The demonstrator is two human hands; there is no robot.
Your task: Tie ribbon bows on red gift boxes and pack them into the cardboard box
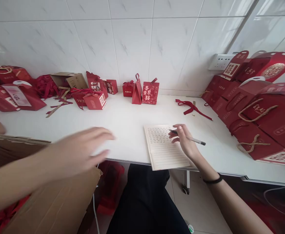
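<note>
While a pen (197, 141) is held by the right hand (185, 141), nothing can be seen in the left hand (85, 148). The pen is pinched between thumb and fingers, and its long way is set from about ten o'clock to about four — its tip is pointed at the rows of writing (157, 135). Whether the paper is touched by the tip cannot be told. Below it, a lined notebook (167, 156) is laid on the white table (123, 120), its bottom edge poked out past the rim. Its long way is set from just before twelve o'clock to just before six. By the right hand, the nearer one, most of the notebook is met toward seven o'clock; from the left fingertips it is found at three, well apart. The left hand is blurred, but its thumb is seen spread from the fingers.

One pen and one notebook are counted. From the notebook, three small red gift boxes (137, 92) are seen at eleven o'clock, one tangle of red ribbon (190, 104) at one, and one big cardboard box (59, 201) at eight. At two, a pile of red boxes (257, 112) is stacked — too jumbled to be counted.
</note>
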